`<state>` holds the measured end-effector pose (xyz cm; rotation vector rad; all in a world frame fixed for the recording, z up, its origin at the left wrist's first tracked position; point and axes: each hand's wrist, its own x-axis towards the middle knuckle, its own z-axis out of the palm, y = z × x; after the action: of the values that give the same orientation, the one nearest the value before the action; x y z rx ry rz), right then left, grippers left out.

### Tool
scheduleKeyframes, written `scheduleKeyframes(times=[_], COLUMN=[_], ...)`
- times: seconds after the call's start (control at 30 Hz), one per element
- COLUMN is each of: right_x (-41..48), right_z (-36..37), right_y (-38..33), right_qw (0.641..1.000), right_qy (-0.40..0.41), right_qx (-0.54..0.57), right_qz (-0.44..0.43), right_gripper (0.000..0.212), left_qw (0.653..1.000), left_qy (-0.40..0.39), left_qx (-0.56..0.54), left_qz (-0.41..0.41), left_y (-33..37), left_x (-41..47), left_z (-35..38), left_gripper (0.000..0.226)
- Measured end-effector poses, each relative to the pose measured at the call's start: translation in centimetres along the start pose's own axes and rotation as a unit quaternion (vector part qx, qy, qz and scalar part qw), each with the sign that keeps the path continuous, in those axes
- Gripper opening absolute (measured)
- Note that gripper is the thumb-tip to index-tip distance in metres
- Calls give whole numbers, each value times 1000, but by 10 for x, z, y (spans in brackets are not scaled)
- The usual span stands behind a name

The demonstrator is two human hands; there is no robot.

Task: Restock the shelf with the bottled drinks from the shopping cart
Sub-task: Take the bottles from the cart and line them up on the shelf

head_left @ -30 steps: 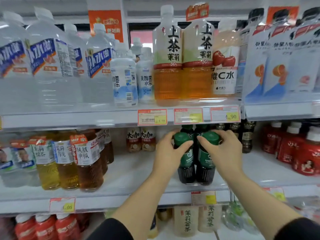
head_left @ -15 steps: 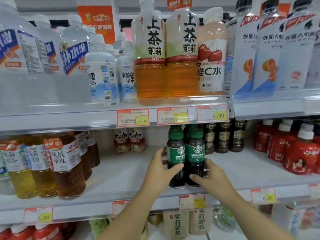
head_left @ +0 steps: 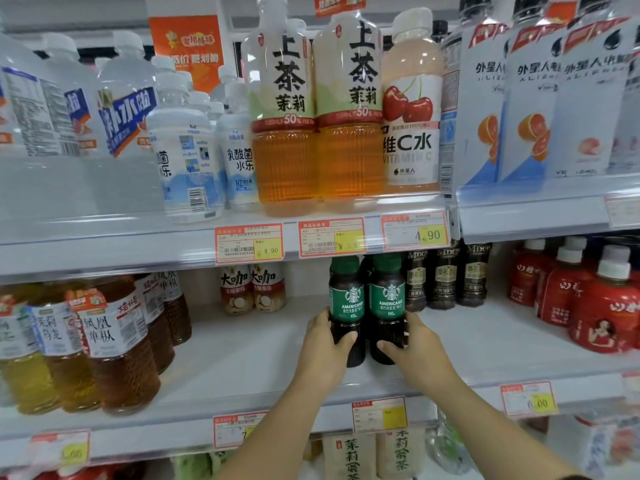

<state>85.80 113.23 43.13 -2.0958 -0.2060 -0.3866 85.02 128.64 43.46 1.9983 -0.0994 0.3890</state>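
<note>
Shelf (head_left: 242, 358): left grip (head_left: 325, 353) and right grip (head_left: 419, 355) hold AMERICANO bottles (head_left: 346, 303).

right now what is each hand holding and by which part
The left hand grips the left Americano bottle and the right hand grips the right Americano bottle, each round the dark lower body below the label.

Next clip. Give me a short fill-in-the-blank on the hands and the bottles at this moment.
1. The left hand grips the left bottle, whose label reads ____.
2. The right hand grips the right bottle, which has a ____ cap.
3. Both bottles stand ____, not tilted, on the shelf.
4. The cherry bottle above has a ____ cap.

Missing words: AMERICANO; green; upright; white.
</note>
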Motion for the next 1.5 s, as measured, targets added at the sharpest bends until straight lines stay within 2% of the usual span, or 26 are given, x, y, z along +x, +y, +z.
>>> scheduleKeyframes(times=[0.3, 0.5, 0.8, 1.07, 1.17, 1.23, 1.33, 1.5], right_x=[7, 10, 16, 20, 24, 29, 34, 37], right_z=[3, 1, -4, -3, -7, -11, -17, -18], right_y=[2, 4, 5, 8, 8, 7, 8, 10], right_qw=[1000, 1000, 997, 996, 993, 986, 980, 981], right_qy=[-3, -26, -77, -87, -102, -139, -177, -177], right_qx=[-5, -8, 22, 26, 55, 86, 90, 75], right_qz=[-7, -6, -1, -20, -28, -24, -11, -35], right_gripper=[55, 53, 54, 56, 72, 83, 81, 63], left_qw=[999, 994, 993, 997, 998, 997, 997, 996], left_qy=[-39, -80, -43, -22, -14, -12, -13, -20], left_qx=[19, -66, -96, -56, -59, -64, -72, -83], left_qz=[6, 31, 46, 40, 34, 33, 32, 26], left_y=[3, 0, -4, -1, 0, 0, 2, 5], left_x=[5, 12, 13, 18, 17, 16, 16, 15], left_z=[1, -4, 5, 10, 12, 14, 14, 13], left_gripper=[51, 56, 54, 53, 54, 53, 54, 58])
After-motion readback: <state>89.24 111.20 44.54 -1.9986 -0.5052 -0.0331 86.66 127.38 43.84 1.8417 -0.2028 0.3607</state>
